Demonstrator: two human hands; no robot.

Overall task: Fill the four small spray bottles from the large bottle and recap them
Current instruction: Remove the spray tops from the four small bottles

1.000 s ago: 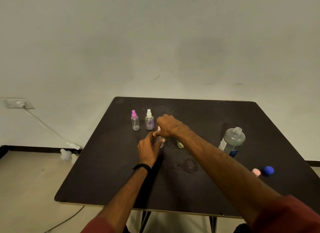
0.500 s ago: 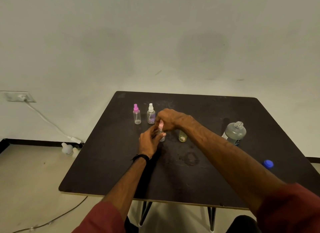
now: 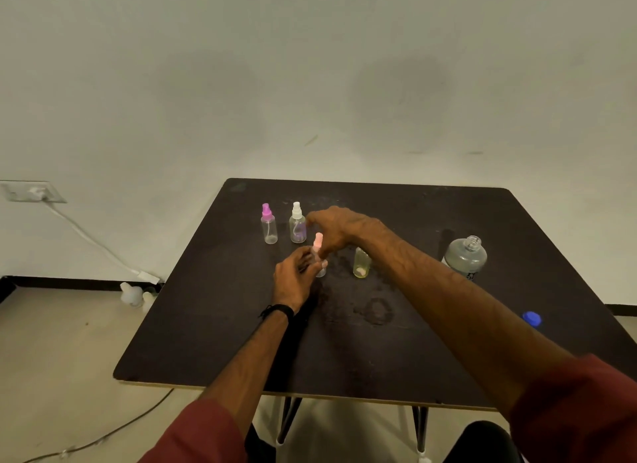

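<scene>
The left hand [image 3: 293, 281] held the upright pink-capped bottle [image 3: 319, 259]; the right hand [image 3: 336, 230], just above its cap, was loosely spread.

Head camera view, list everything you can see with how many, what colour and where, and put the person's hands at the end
table: one, black, centre
capped spray bottles: two, magenta top and white top, far left of table
pink-topped spray bottle: one, clear, between the hands
uncapped small bottle: one, yellowish, right of it
large bottle: one, grey, open, right side
blue cap: one, right edge
wall socket: one, white, with cable, left wall
left hand: holds the pink-topped bottle's body
right hand: at its top
</scene>
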